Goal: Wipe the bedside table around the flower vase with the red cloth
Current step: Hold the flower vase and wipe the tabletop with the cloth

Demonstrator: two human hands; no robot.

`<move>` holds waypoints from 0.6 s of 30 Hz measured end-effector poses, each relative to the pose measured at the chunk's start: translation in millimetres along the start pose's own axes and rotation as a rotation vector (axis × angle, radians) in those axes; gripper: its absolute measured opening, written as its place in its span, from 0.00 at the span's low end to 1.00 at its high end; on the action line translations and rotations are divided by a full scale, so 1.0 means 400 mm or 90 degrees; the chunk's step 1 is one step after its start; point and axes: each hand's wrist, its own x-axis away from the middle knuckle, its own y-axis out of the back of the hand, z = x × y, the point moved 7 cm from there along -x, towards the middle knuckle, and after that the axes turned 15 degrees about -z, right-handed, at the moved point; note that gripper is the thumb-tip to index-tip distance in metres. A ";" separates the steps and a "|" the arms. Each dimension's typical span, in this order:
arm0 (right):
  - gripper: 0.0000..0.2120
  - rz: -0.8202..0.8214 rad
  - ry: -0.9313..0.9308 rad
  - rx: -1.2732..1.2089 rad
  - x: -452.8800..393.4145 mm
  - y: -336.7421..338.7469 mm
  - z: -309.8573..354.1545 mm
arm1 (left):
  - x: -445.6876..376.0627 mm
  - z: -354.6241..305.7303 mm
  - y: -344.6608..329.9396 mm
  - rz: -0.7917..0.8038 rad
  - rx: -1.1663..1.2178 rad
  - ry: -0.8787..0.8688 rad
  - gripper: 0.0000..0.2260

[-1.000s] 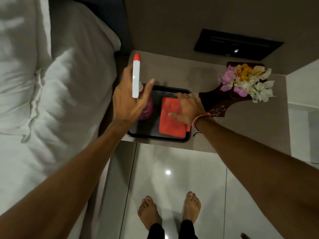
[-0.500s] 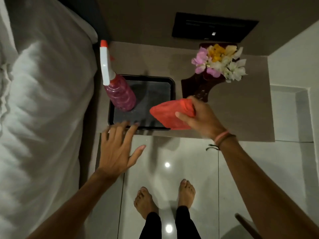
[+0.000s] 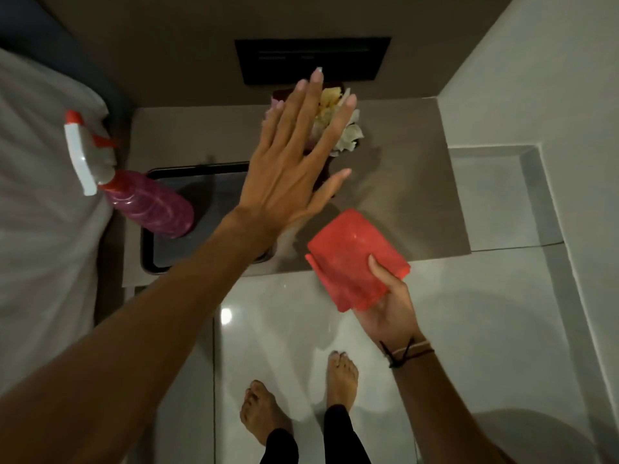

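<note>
The left hand (image 3: 288, 169) is stretched out flat over the worktop (image 3: 402, 195), palm down, its fingers (image 3: 311, 105) straight and fanned wide, holding nothing. It reaches across toward the back edge and hangs in front of the flower vase (image 3: 330, 162), so most of the vase is covered; only a dark sliver shows between thumb and forefinger, and whether the hand touches it cannot be told. A few pale and yellow flowers (image 3: 348, 135) show between and past the fingers.

The right hand (image 3: 392, 306) is turned palm up at the front edge of the worktop, near its right corner. Its fingers are closed on the red cloth (image 3: 355, 259), thumb pressed on top and the rest hidden underneath. The cloth is folded into a rough square and half of it overhangs the front edge above the floor (image 3: 469, 329); whether it rests on the surface is hard to judge. Dark bands (image 3: 408, 351) circle that wrist.

A black tray (image 3: 147, 259) sits toward the front left corner, partly hidden by the left forearm. In it stands a pink spray bottle (image 3: 150, 205) with a white and red trigger head. White bedding (image 3: 40, 195) lies just beside the left edge. Bare feet (image 3: 341, 376) stand on the glossy tiles below.
</note>
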 end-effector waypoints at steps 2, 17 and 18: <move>0.24 -0.063 0.018 -0.022 -0.012 0.002 -0.006 | -0.015 -0.001 -0.038 0.050 -0.013 -0.017 0.32; 0.23 -0.293 0.580 0.181 -0.026 -0.206 0.092 | -0.191 0.141 -0.141 0.271 0.034 -0.040 0.27; 0.28 -0.267 0.669 0.272 -0.032 -0.243 0.091 | -0.203 0.147 -0.145 0.281 0.043 -0.034 0.27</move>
